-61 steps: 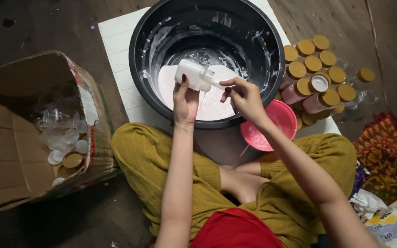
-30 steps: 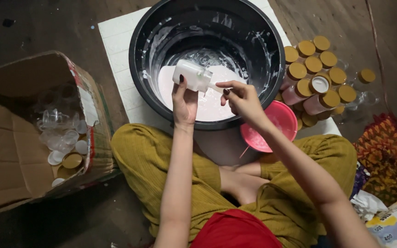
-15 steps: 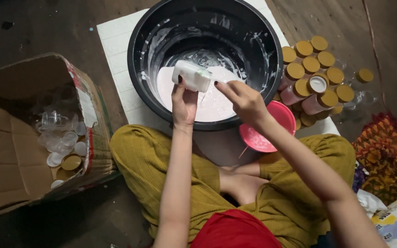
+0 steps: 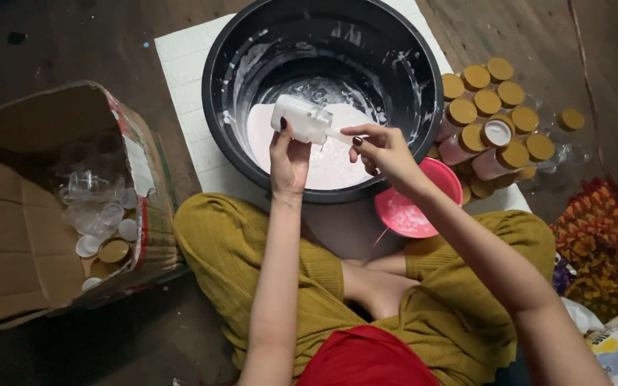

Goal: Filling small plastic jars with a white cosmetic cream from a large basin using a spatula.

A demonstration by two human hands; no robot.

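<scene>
A small clear bottle [image 4: 300, 119] is clamped in the grip of the left hand [image 4: 289, 159], held on its side above the pale pink liquid [image 4: 323, 154] in the big black basin [image 4: 252, 43]. The right hand [image 4: 383, 149] is pinched together at the bottle's mouth, thumb and forefinger closed on what looks like a small funnel or spout; which of the two cannot be told.

Against the views of the last two seconds, the bottle has been tipped a little flatter and drawn slightly left, while the right hand has kept its place at the neck. The work at the bottle's mouth is thus judged to be under way, not finished.

Just beside the right wrist, a pink bowl [image 4: 418, 200] with a smear of liquid rests against the basin. Beyond it stand filled bottles with gold caps [image 4: 488, 107], crowded close to the right forearm. Well apart on the left, a cardboard box [image 4: 16, 214] of empty bottles and loose caps lies open. The basin sits on a white mat [image 4: 180, 71] laid on the floor.
</scene>
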